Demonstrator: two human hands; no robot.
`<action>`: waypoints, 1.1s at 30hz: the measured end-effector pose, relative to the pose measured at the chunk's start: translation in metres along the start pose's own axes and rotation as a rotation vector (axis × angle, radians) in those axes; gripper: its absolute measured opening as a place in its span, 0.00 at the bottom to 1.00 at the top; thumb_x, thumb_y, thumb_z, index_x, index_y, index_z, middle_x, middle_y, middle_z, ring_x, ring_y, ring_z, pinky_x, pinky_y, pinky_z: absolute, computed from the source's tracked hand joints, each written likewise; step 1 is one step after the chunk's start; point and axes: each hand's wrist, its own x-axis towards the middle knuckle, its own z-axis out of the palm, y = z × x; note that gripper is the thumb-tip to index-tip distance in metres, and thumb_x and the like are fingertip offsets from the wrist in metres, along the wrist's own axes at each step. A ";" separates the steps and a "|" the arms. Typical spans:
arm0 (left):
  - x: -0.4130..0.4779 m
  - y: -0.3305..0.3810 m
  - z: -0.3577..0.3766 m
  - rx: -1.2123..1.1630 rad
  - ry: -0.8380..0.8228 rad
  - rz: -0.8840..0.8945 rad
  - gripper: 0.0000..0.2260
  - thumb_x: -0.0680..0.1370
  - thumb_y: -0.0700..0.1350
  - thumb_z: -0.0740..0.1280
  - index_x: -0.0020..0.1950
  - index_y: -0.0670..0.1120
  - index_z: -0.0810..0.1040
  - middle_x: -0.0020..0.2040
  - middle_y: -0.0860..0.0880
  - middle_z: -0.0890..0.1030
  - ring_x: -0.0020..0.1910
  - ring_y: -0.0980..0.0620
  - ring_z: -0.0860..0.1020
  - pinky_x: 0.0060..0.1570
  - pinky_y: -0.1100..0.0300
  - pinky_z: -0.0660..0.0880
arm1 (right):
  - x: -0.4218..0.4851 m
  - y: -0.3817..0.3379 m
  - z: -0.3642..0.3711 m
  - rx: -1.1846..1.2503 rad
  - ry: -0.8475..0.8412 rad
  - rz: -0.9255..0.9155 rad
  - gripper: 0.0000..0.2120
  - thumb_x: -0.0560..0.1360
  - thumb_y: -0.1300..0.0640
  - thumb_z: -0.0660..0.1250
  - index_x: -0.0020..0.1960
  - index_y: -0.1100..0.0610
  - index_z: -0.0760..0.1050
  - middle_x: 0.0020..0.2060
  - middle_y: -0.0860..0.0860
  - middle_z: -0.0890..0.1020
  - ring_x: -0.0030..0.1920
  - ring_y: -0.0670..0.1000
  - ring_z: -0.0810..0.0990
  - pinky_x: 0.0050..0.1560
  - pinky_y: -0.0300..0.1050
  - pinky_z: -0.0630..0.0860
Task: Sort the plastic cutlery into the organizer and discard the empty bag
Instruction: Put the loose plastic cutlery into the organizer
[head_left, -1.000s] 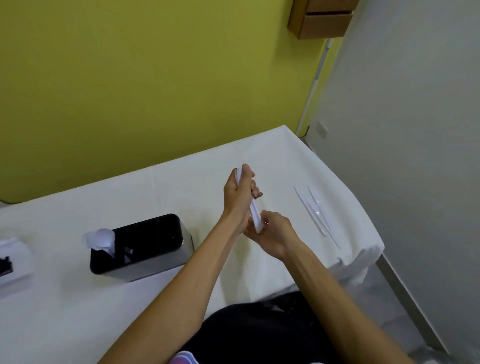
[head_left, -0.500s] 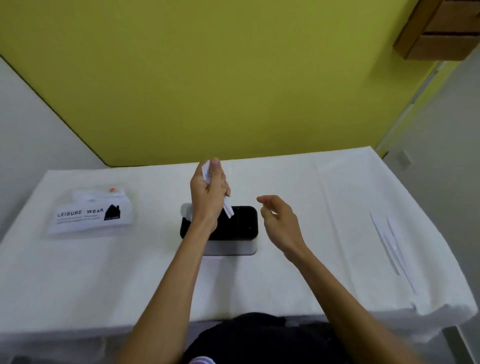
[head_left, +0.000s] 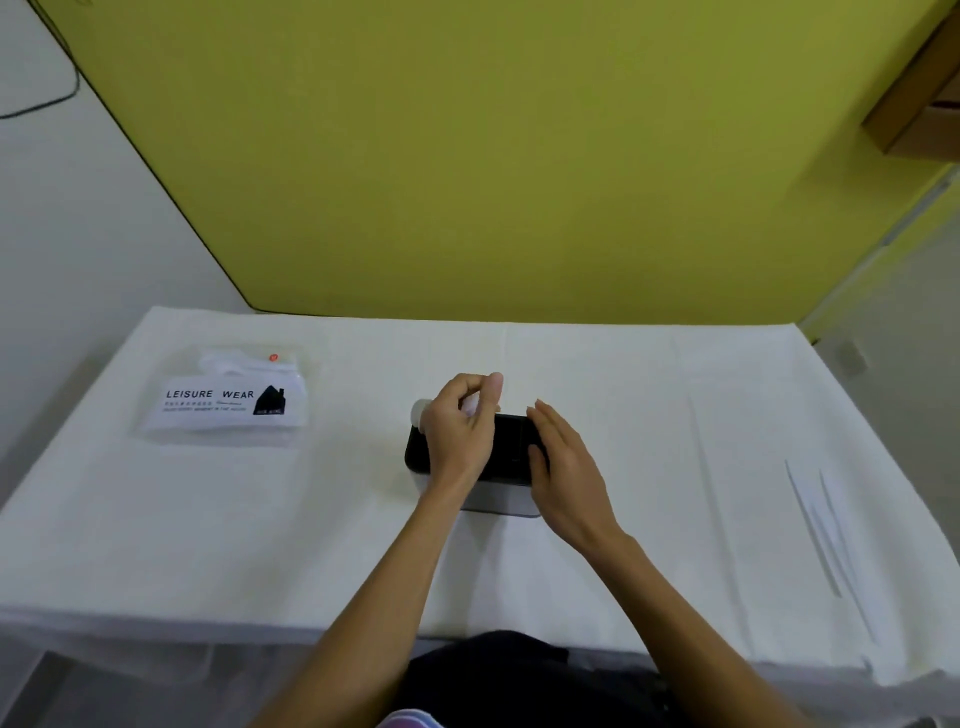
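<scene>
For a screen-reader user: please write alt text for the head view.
Both hands hover over a black organizer on a white table; the left hand pinches white cutlery, the right hand is open. A printed bag lies left, loose cutlery right.

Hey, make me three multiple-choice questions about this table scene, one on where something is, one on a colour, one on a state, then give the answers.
1. Where does the printed bag lie relative to the organizer?
A. To its left on the table
B. Inside it
C. To its right at the table edge

2. What colour is the wall behind the table?
A. Blue
B. Yellow-green
C. Red

3. What is the right hand doing?
A. Gripping the bag
B. Open, fingers extended at the organizer's right end
C. Clenched in a fist on the cloth

Answers:
1 A, the bag sits far left, apart from the black organizer at centre.
2 B, a broad yellow-green panel fills the background.
3 B, the fingers are straight and hold nothing, while the left hand pinches white cutlery above the organizer.
</scene>
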 end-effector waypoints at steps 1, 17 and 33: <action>-0.001 0.000 0.001 -0.006 0.006 0.006 0.08 0.79 0.50 0.70 0.45 0.47 0.81 0.40 0.51 0.84 0.43 0.55 0.82 0.48 0.63 0.77 | 0.000 0.000 0.000 -0.001 0.002 -0.003 0.23 0.83 0.61 0.56 0.78 0.55 0.63 0.78 0.47 0.63 0.78 0.46 0.59 0.74 0.36 0.55; -0.001 0.023 0.040 0.369 -0.178 0.532 0.06 0.79 0.41 0.69 0.52 0.47 0.84 0.49 0.54 0.83 0.51 0.54 0.80 0.56 0.60 0.73 | -0.002 0.021 -0.022 0.069 0.053 0.083 0.22 0.84 0.57 0.55 0.78 0.55 0.62 0.78 0.48 0.63 0.78 0.46 0.59 0.75 0.36 0.55; -0.091 0.003 0.212 0.368 -1.000 0.200 0.06 0.79 0.44 0.68 0.53 0.50 0.84 0.50 0.56 0.83 0.49 0.58 0.80 0.51 0.68 0.75 | -0.108 0.185 -0.133 -0.119 0.338 0.755 0.23 0.82 0.57 0.59 0.76 0.60 0.65 0.76 0.55 0.67 0.75 0.56 0.64 0.73 0.50 0.63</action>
